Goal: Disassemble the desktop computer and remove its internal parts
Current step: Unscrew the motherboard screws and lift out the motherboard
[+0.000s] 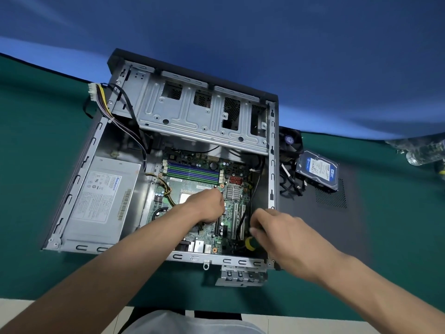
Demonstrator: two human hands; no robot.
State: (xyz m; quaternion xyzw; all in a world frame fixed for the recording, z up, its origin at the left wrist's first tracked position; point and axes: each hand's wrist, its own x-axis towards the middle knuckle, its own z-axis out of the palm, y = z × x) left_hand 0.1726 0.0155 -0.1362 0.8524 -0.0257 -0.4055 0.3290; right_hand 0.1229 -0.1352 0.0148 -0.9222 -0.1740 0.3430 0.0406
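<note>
Below | left hand (209,205) on motherboard (190,182) | right hand (277,233) grips screwdriver (250,243)

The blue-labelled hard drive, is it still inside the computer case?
No, the blue-labelled hard drive lies outside the open metal computer case, on the dark panel.

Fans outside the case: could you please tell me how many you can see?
1: a black fan lies on the green table, right of the case, behind the hard drive. Others may be hidden.
</note>
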